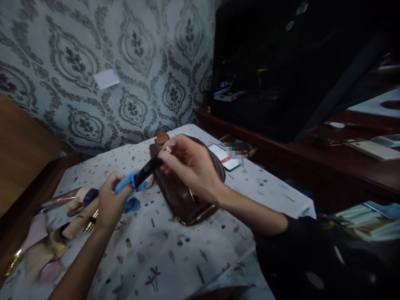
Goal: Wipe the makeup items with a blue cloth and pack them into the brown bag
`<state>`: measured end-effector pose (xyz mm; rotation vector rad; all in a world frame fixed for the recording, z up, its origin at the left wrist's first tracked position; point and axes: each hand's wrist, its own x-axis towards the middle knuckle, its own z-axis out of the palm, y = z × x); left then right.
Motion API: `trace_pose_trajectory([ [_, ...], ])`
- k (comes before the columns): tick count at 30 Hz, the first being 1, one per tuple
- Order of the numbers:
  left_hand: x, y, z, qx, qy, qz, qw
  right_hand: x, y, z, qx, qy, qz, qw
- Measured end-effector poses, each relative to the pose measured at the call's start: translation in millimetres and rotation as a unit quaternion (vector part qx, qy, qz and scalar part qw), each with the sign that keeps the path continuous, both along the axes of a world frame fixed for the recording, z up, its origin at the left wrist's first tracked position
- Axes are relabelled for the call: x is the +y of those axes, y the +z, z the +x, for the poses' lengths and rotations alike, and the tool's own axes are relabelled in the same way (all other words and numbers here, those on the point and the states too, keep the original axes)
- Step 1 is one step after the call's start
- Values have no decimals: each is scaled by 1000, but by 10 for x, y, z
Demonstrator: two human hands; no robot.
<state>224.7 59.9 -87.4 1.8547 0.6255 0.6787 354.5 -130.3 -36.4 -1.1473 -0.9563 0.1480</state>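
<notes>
My left hand [109, 200] is closed around a crumpled blue cloth [133, 205], which wraps the lower end of a slim black stick-like item [149, 170]. The fingertips of my right hand [190, 164] pinch the upper end of that item, where something small and silvery shows. Its exact kind I cannot make out. Just behind and below my right hand lies a dark brown leather bag [168, 191] with gold zips, partly hidden by the hand and forearm. A small pinkish round thing [150, 181] shows behind the cloth.
Several cosmetic tubes and bottles [39, 256] lie at the left of the patterned white tablecloth [175, 266]. A phone [223, 157] with a lit screen rests right of the bag. A dark red cabinet [353, 166] carries a large black screen [281, 50]. Patterned wallpaper stands behind.
</notes>
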Motion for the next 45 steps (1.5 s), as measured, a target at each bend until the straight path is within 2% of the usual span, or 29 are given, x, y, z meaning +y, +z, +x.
trace_pose_trajectory([
  [2, -85, 83, 126, -30, -23, 80, 996, -107, 102, 128, 6, -35, 15, 999],
  [4, -174, 116, 221, -47, -73, 183, 979, -200, 195, 261, 2, -78, 27, 997],
  [7, -289, 85, 278, -39, -158, 342, 926, -279, 252, 460, -26, -130, 31, 991],
  [9, -340, 40, 270, -18, -188, 424, 886, -290, 226, 579, -56, -150, 17, 987],
  [12, -369, -17, 239, -6, -187, 482, 856, -264, 143, 713, -92, -167, -19, 981],
  [16, -361, -46, 220, -18, -190, 471, 861, -185, 75, 831, -165, -184, -86, 965],
  [21, -371, -54, 229, -31, -193, 456, 868, -29, 24, 993, -269, -191, -182, 926],
  [28, -376, -59, 217, -28, -200, 439, 876, 135, 23, 1049, -365, -206, -373, 828],
  [31, -366, -64, 211, -33, -206, 429, 879, 190, 86, 1045, -397, -202, -409, 796],
  [36, -361, -92, 211, -46, -211, 408, 887, 279, 161, 1078, -437, -177, -439, 765],
  [45, -367, -100, 211, -46, -219, 386, 895, 377, 286, 1061, -444, -182, -532, 698],
])
